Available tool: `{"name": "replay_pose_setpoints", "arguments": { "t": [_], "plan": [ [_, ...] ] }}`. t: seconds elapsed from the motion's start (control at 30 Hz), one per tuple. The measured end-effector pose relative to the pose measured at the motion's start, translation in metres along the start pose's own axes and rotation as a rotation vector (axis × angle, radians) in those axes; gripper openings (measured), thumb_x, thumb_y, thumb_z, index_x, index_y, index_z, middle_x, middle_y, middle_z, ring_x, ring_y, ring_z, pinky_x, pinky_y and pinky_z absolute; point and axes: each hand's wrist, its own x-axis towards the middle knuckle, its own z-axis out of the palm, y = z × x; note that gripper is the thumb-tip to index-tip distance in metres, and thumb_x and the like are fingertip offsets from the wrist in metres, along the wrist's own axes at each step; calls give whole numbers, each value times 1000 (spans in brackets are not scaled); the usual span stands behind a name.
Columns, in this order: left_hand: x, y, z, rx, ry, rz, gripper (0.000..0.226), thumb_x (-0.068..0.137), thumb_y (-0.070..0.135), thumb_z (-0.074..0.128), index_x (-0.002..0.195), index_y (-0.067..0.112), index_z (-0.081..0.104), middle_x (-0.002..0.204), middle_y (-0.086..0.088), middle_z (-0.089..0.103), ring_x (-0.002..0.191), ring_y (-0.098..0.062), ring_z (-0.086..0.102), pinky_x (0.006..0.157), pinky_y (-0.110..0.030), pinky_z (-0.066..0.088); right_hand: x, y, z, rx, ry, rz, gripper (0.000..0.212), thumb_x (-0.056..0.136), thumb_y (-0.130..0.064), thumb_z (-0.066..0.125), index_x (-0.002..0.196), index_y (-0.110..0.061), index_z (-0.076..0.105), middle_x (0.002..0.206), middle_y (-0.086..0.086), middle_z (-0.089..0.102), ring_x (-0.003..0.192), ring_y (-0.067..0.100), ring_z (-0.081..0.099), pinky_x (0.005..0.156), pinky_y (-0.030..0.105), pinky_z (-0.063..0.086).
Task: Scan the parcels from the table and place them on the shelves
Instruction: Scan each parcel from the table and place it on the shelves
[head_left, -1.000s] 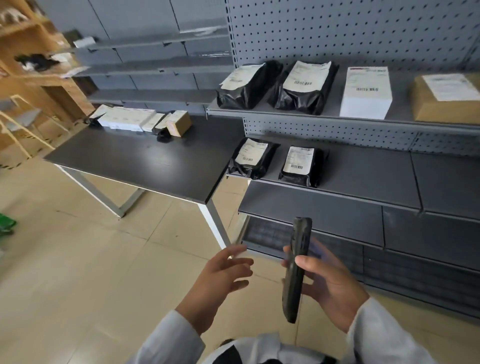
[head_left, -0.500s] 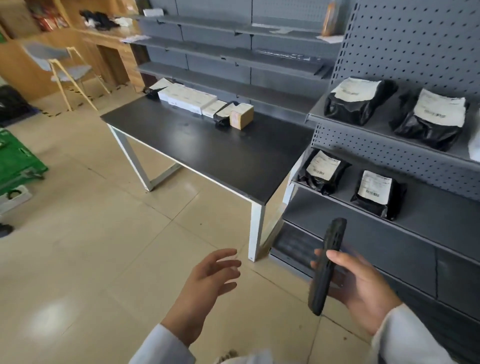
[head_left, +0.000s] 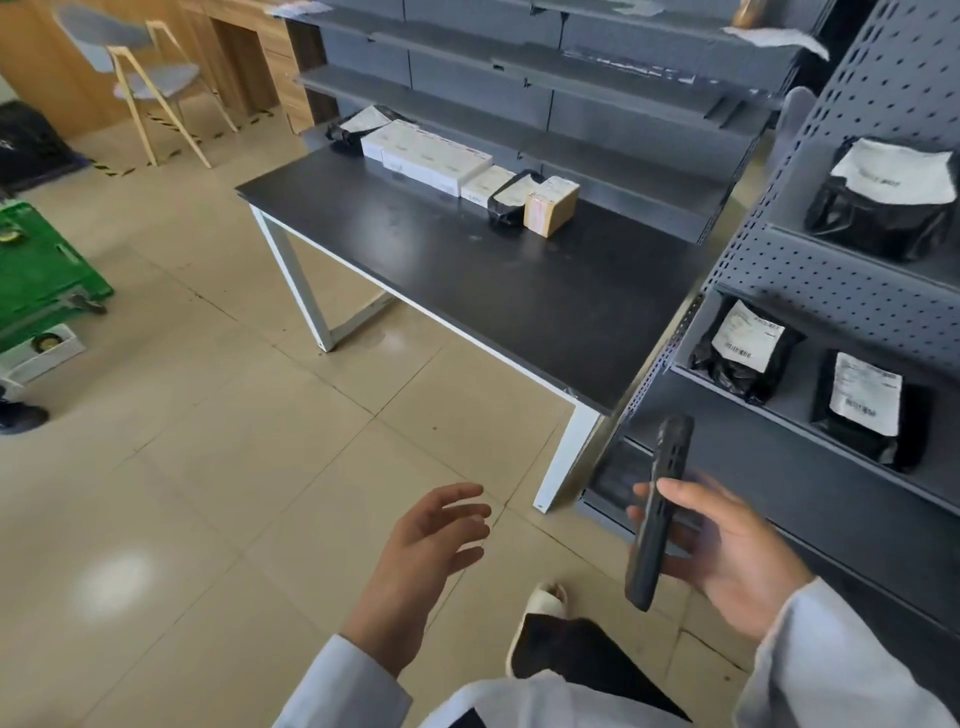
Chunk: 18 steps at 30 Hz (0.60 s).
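My right hand (head_left: 727, 556) grips a black handheld scanner (head_left: 655, 514) upright, low in the view beside the shelf unit. My left hand (head_left: 426, 551) hovers over the floor with fingers spread and holds nothing. On the far side of the black table (head_left: 467, 270) lie several parcels: white boxes (head_left: 426, 156), a black bag (head_left: 506, 200), a small brown carton (head_left: 550, 205) and another black bag (head_left: 358, 124). Black bagged parcels (head_left: 743, 353) (head_left: 862, 405) (head_left: 883, 197) with white labels sit on the grey shelves (head_left: 779, 447) at right.
A second grey shelf run (head_left: 571, 88) stands behind the table. A green cart (head_left: 36, 265) is on the floor at left, a chair (head_left: 145, 78) and a wooden counter at the back left. Tiled floor lies between me and the table. My foot (head_left: 540, 613) shows below.
The view has swung left and down, so the table now fills the centre and the shelves slid to the right edge. Both hands keep their poses, scanner still in the right.
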Motion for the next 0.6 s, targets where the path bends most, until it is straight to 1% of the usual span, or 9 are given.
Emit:
{"name": "replay_pose_setpoints", "arguments": {
  "t": [0.1, 0.17, 0.2, 0.27, 0.33, 0.4, 0.47, 0.53, 0.6],
  "plan": [
    [32, 11, -4, 19, -6, -29, 27, 89, 6, 64, 109, 23, 73, 104, 0, 75, 103, -21, 69, 95, -39, 55, 38, -9, -7, 35, 19, 22, 68, 19, -40, 102, 81, -26, 79, 95, 9, 73, 96, 30, 68, 92, 62, 50],
    [55, 23, -9, 29, 12, -43, 26, 86, 8, 69, 107, 23, 74, 104, -1, 75, 104, -22, 69, 96, -40, 54, 70, -16, -7, 42, 40, 37, 65, 21, -38, 102, 80, -26, 78, 96, 9, 71, 93, 29, 68, 80, 56, 56],
    [66, 32, -11, 35, 24, -50, 27, 81, 12, 73, 106, 23, 74, 104, -2, 75, 104, -23, 68, 96, -41, 54, 87, -21, -6, 55, 55, 43, 59, 27, -36, 101, 80, -26, 77, 95, 9, 70, 92, 29, 68, 74, 52, 58],
    [89, 56, -17, 51, 41, -58, 36, 70, 20, 73, 106, 21, 74, 105, -3, 75, 105, -25, 68, 96, -42, 54, 122, -34, 1, 127, 62, 46, 31, 53, -29, 91, 80, -25, 75, 95, 11, 67, 89, 29, 67, 69, 49, 61],
    [114, 85, -22, 86, 45, -55, 41, 67, 23, 70, 107, 20, 74, 105, -4, 75, 105, -26, 68, 96, -41, 55, 157, -51, 12, 208, 53, 47, 14, 61, -26, 83, 72, -26, 75, 92, 10, 65, 86, 27, 66, 73, 49, 59],
    [142, 114, -24, 124, 46, -41, 42, 66, 22, 70, 109, 18, 73, 106, -5, 74, 106, -27, 68, 95, -40, 54, 188, -71, 25, 221, 24, 47, 34, 42, -32, 96, 67, -27, 73, 91, 8, 66, 86, 27, 65, 76, 49, 56],
    [172, 142, -23, 155, 53, -13, 42, 66, 21, 70, 108, 18, 73, 106, -5, 75, 105, -27, 68, 94, -40, 55, 219, -91, 35, 198, 41, 41, 49, 27, -34, 99, 68, -29, 72, 94, 7, 67, 90, 27, 66, 79, 50, 55],
    [201, 165, -18, 174, 58, 15, 37, 71, 18, 72, 108, 18, 73, 105, -5, 74, 104, -26, 69, 93, -40, 55, 246, -110, 43, 206, 33, 17, 45, 31, -33, 98, 67, -30, 72, 95, 6, 67, 92, 26, 66, 85, 53, 54],
    [230, 182, -14, 191, 57, 44, 27, 83, 9, 72, 109, 17, 73, 106, -6, 74, 103, -26, 69, 94, -40, 55, 269, -125, 50, 233, 34, 2, 27, 50, -24, 92, 67, -28, 72, 96, 7, 64, 96, 27, 63, 98, 60, 47]
  ]
}}
